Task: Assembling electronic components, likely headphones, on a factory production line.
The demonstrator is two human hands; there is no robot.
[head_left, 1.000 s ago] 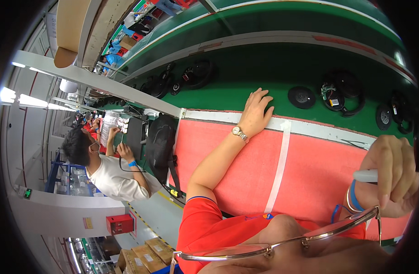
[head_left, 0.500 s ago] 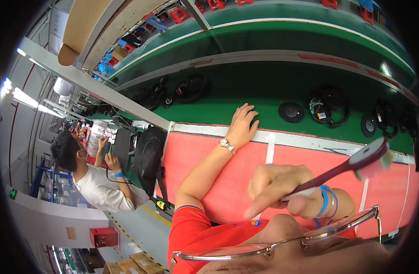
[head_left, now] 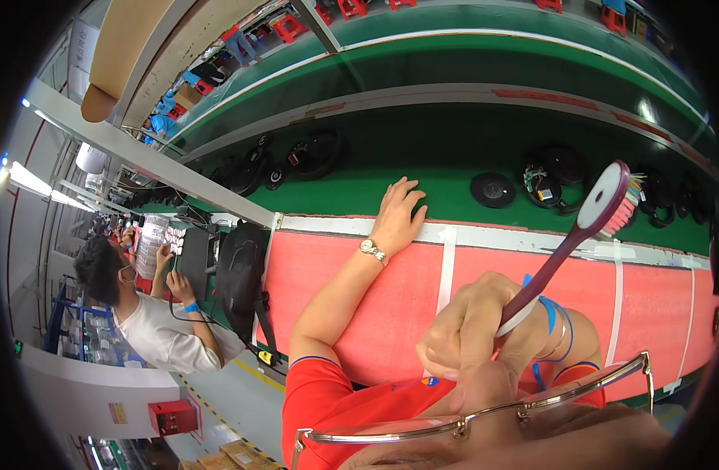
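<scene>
I log one purple brush, slanting up-right from the right hand gripping its handle; left hand farther, loosely spread.

Readable text: none | orange placard on white wall: print too small | white label on black ring-shaped device: too small | green sign, left edge: blurred

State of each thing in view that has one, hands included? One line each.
Left hand: open, palm down over the bench edge, nothing held
Right hand: closed around the brush handle
Brush: held up at a slant, head uppermost
Wristwatch: worn, left wrist
Blue wristband: worn, right wrist
Black disc: lying on the green surface
Black device: open, circuitry exposed
</scene>
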